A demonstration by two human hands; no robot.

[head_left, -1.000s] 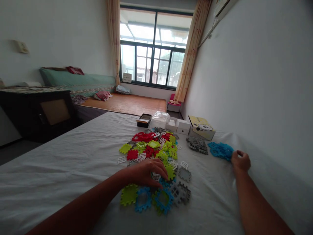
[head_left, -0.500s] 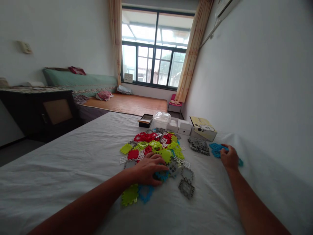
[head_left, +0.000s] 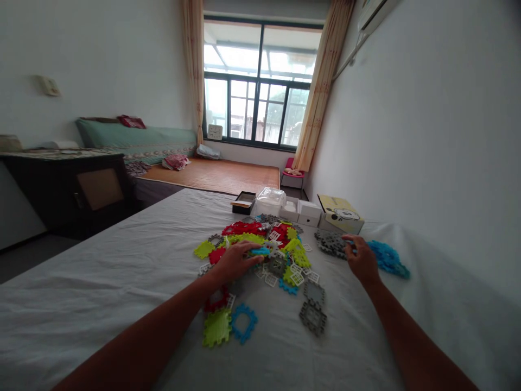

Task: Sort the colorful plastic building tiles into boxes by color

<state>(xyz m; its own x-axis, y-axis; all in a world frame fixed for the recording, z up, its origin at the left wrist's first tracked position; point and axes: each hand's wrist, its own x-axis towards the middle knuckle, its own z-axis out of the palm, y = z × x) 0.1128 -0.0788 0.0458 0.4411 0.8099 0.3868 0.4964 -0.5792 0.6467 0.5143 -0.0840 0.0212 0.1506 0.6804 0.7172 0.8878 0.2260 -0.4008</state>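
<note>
My left hand (head_left: 239,262) is over the mixed pile of toothed plastic building pieces, with a blue piece (head_left: 260,251) pinched between thumb and fingers. Red pieces (head_left: 246,228), lime green pieces (head_left: 298,252), grey pieces (head_left: 277,264) and small white window-like grids (head_left: 297,278) lie jumbled around it. To the right, my right hand (head_left: 362,258) hovers with its fingers loosely bent and apart, nothing visible in them. It is between a stack of grey pieces (head_left: 329,243) and a heap of blue pieces (head_left: 388,259). Nearer to me lie a lime green square (head_left: 217,327) and a blue frame (head_left: 245,323).
Along the far edge of the sheet-covered surface (head_left: 134,260) stand a black open box (head_left: 243,202), a clear plastic container (head_left: 271,201), white boxes (head_left: 308,213) and a yellow box (head_left: 341,214). The wall (head_left: 439,136) runs close on the right.
My right hand has left the blue heap and moved left toward the grey stack. My left hand has risen a little farther into the pile and taken up a blue piece.
</note>
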